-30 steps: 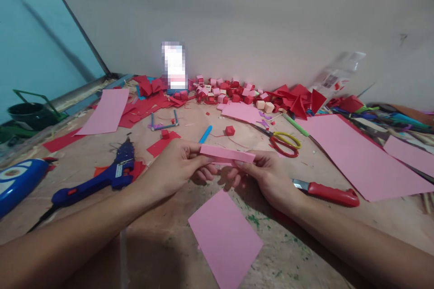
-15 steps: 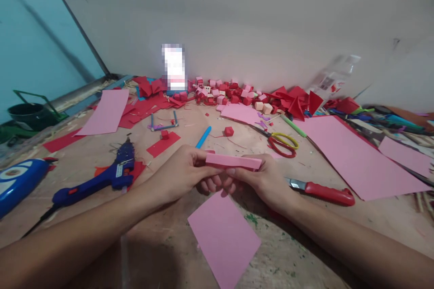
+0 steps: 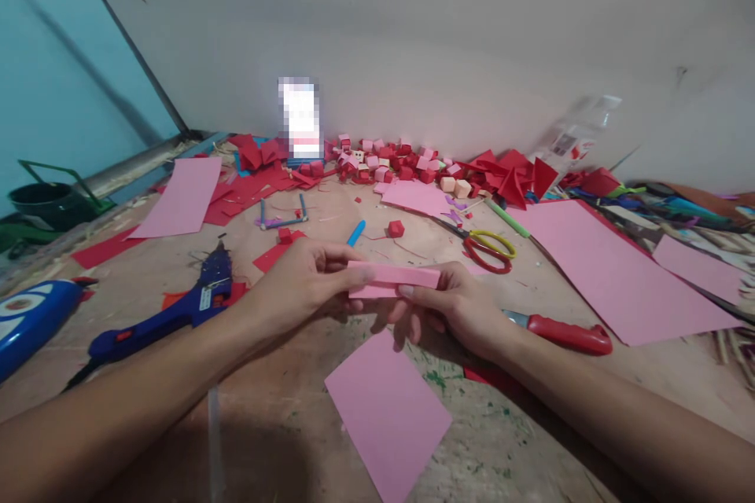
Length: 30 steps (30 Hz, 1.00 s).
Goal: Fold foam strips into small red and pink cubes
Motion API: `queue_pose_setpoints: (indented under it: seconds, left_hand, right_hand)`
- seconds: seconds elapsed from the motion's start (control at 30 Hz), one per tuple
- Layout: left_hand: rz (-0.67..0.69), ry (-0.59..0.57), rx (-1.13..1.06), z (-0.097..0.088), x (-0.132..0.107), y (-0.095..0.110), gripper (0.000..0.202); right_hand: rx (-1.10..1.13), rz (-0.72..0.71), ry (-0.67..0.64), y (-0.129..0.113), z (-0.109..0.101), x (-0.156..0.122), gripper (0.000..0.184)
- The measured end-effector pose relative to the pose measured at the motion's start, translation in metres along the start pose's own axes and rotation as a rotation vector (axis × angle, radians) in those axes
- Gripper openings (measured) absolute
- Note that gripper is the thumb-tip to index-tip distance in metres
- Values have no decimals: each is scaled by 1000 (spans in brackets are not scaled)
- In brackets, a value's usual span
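A narrow folded pink paper strip (image 3: 396,279) is held level above the tabletop between both hands. My left hand (image 3: 300,287) pinches its left end with thumb and fingers closed. My right hand (image 3: 457,306) grips the right end, fingers curled under it. A loose pink paper sheet (image 3: 386,409) lies flat on the table just below the hands.
A blue glue gun (image 3: 171,314) lies to the left, a red-handled utility knife (image 3: 563,332) to the right, and red-and-yellow scissors (image 3: 487,245) behind. A large pink sheet (image 3: 613,271) covers the right side. Small red and pink cubes (image 3: 395,161) and red scraps pile along the wall.
The strip has turned slightly in my hands and now shows a broader face. Both hands stayed in about the same place.
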<state>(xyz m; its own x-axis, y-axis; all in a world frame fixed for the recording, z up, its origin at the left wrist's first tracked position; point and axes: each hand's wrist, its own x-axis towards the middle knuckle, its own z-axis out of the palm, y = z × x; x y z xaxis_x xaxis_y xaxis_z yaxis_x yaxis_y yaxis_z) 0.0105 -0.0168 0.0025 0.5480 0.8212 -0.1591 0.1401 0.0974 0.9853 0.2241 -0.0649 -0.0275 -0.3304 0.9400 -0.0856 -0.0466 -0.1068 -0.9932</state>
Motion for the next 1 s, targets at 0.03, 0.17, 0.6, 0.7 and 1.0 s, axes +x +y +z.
queue_pose_setpoints:
  seconds: [0.03, 0.17, 0.6, 0.7, 1.0]
  left_hand:
    - [-1, 25, -5, 1, -1, 2, 25]
    - [-1, 88, 46, 4, -2, 3, 24]
    - [-6, 95, 14, 4, 1, 0, 26]
    - [-34, 52, 7, 3, 3, -2, 28]
    - [-35, 83, -5, 3, 3, -4, 21]
  right_hand:
    - [9, 8, 7, 0, 0, 0, 38]
    - [73, 7, 93, 3, 1, -1, 41]
    - [36, -46, 218, 3, 4, 1, 41]
    - [36, -47, 229, 3, 5, 1, 40]
    - [65, -18, 223, 2, 5, 0, 38]
